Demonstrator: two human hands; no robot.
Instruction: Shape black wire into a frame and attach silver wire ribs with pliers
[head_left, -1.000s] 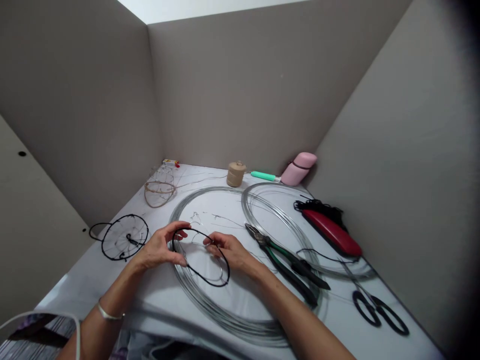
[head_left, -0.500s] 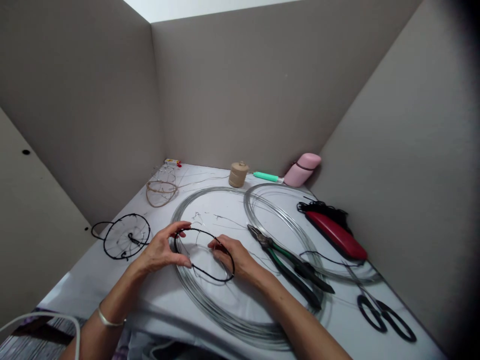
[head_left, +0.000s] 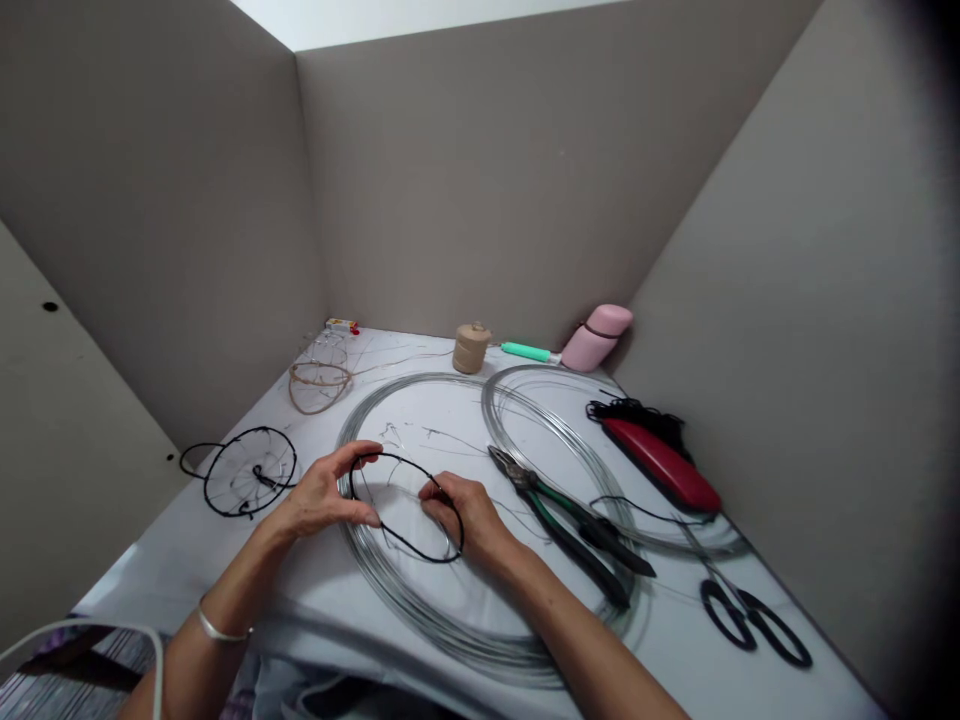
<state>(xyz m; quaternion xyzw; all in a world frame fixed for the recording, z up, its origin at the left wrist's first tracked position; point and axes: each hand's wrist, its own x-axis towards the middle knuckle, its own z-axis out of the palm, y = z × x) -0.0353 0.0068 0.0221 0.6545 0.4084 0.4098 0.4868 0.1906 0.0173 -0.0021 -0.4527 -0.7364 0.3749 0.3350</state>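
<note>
The black wire loop (head_left: 411,553) was held by both hands just above a coil of shiny bare wire (head_left: 450,637). Its left end was lightly cradled by the curved fingers (head_left: 351,459) of the left hand (head_left: 322,497), and its right side was gripped by the closed right hand (head_left: 459,515). Little differed from the earlier frame: the thin, smooth oval was still held there.

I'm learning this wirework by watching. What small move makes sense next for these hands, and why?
Probably the right hand should let go and take the green-handled pliers. They lie just beside it, within easy reach, and the left hand looks able to steady the black wire loop alone, since its fingers already grip the loop.
</note>
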